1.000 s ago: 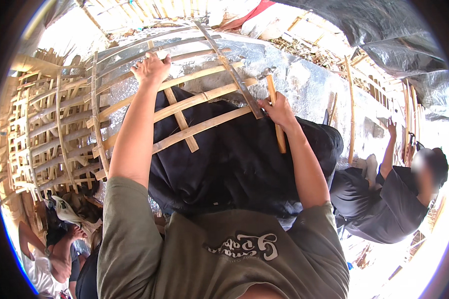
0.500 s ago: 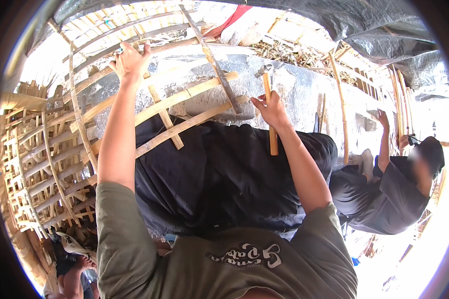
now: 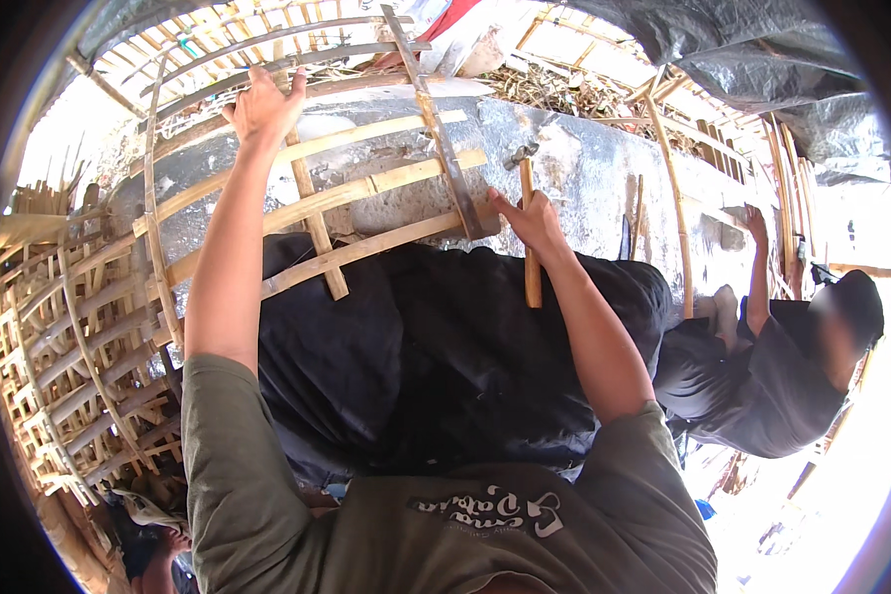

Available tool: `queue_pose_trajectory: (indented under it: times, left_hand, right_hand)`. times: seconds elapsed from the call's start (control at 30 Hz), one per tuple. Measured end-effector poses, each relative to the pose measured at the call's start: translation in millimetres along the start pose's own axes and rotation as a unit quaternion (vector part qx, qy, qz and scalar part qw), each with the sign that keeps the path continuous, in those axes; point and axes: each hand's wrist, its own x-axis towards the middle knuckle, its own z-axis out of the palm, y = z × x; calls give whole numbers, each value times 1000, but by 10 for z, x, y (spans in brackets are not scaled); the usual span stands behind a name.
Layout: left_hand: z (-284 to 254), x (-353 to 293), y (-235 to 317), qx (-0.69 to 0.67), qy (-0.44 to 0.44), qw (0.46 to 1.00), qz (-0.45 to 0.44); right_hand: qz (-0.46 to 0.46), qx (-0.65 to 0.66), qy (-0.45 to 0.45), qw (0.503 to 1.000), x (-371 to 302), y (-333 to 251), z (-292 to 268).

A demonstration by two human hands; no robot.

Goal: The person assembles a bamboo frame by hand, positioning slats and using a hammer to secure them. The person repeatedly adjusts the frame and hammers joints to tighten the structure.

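A bamboo lattice of pale slats nailed across darker strips lies over my lap. My left hand holds it at the far side, fingers hooked over a slat and thumb sticking out. My right hand is closed around a hammer, its metal head up and its wooden handle pointing down past my palm. The thumb or forefinger of that hand reaches to the near right corner, by the end of a dark strip. My palm hides the handle's middle.
Stacked bamboo lattices stand on the left. A grey stone-like block sits behind the near slats, on a silvery sheet. On the right a co-worker in dark clothes sits with one arm raised. Dark tarpaulin hangs above.
The lattice has shifted a little to the right, its near right corner now closer to my right hand. The hammer has tilted and moved slightly left. My left hand keeps its hold.
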Motion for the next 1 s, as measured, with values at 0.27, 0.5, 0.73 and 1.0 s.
queue_pose_trajectory:
  times: [0.27, 0.5, 0.73, 1.0]
  left_hand:
    - [46, 280, 321, -14, 21, 997, 77]
    - [553, 219, 227, -55, 70, 988, 127]
    - [680, 39, -19, -44, 19, 998, 44]
    - [533, -66, -26, 0, 0, 1000, 31]
  right_hand:
    - [11, -14, 1, 1000, 4, -17, -59]
    - [82, 25, -110, 990, -13, 16, -65]
    - [82, 29, -78, 993, -79, -57, 11]
    - [95, 56, -124, 986, -36, -64, -25]
